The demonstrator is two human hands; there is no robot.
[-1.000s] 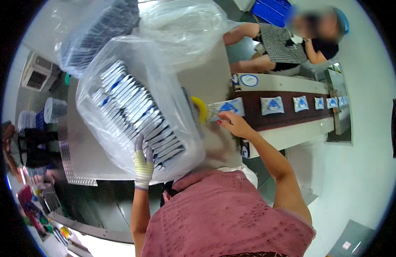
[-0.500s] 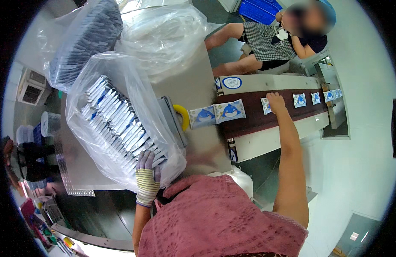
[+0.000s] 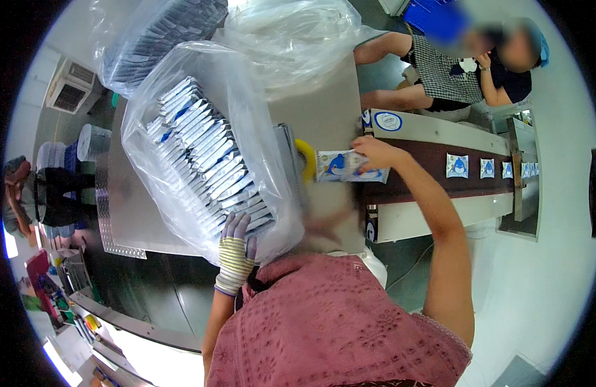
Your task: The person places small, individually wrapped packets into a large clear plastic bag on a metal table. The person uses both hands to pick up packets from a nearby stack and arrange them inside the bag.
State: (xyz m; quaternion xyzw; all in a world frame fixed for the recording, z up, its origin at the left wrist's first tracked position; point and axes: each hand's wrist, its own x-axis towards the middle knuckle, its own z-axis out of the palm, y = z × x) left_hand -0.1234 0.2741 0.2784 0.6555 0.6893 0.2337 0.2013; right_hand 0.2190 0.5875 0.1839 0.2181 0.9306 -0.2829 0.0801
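Gloved and unclenched, the left hand (image 3: 235,253) lay against the near end of the bagged packets (image 3: 211,151); the bare right hand (image 3: 377,153) bent over two loose packets (image 3: 335,165), and I couldn't tell whether it gripped them. The metal table (image 3: 317,106) met a dark-belted conveyor (image 3: 462,186), the loose packets lying where they joined. On the table sat the clear plastic bag (image 3: 238,80), left of those packets; a yellow curved piece (image 3: 310,161) lay between.
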